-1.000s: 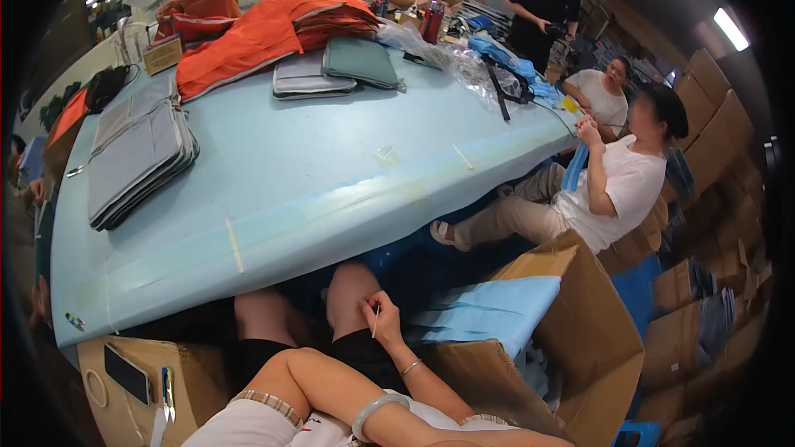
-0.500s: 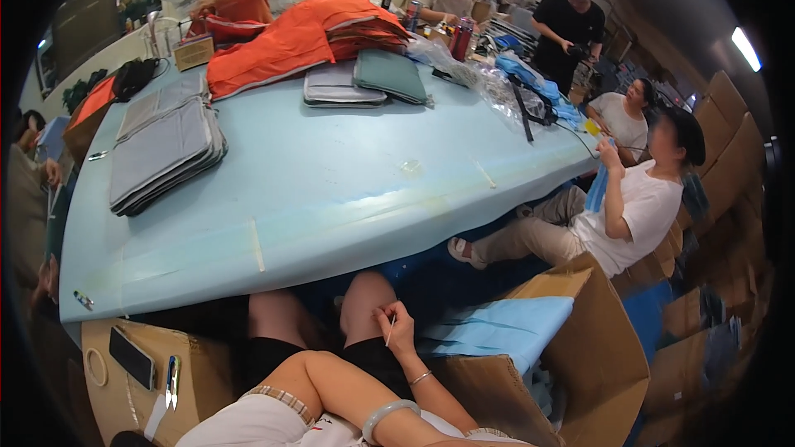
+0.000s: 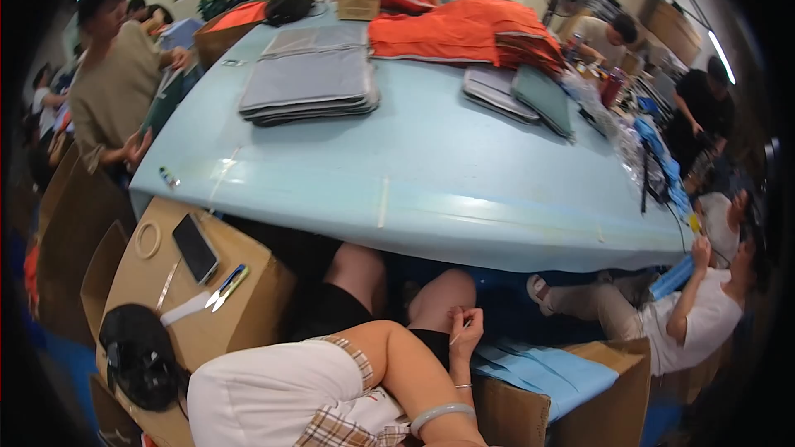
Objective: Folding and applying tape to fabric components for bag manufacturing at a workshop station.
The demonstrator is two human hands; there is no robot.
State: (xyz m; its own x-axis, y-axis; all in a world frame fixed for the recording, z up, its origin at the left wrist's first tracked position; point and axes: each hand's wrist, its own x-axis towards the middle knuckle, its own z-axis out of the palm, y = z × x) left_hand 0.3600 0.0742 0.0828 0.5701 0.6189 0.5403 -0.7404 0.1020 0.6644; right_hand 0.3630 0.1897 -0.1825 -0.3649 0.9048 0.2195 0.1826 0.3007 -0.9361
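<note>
My right hand [image 3: 469, 334] is closed on a thin pale stick [image 3: 456, 334], held beside my bare knee. A thin bracelet [image 3: 462, 386] circles that wrist. My bent left arm [image 3: 410, 364] crosses in front of me toward the right, with a pale bangle [image 3: 439, 414] near its wrist; the left hand lies beyond the lower edge. Just right of my right hand, light blue fabric pieces [image 3: 551, 374] hang over the side of an open cardboard box [image 3: 604, 406]. The blue-covered table [image 3: 464, 174] stretches in front of my knees.
On a carton [image 3: 257, 314] at left lie a phone [image 3: 195, 247], thread snips [image 3: 228, 288], a tape ring [image 3: 149, 240] and a black rounded thing [image 3: 141, 356]. Stacked grey cases [image 3: 310, 83] and orange fabric [image 3: 439, 33] cover the table's far part. People work around it.
The view has swung left, so the table and boxes sit farther right in the picture. A standing person at left now shows more fully. My right hand still holds the stick by my knee.
</note>
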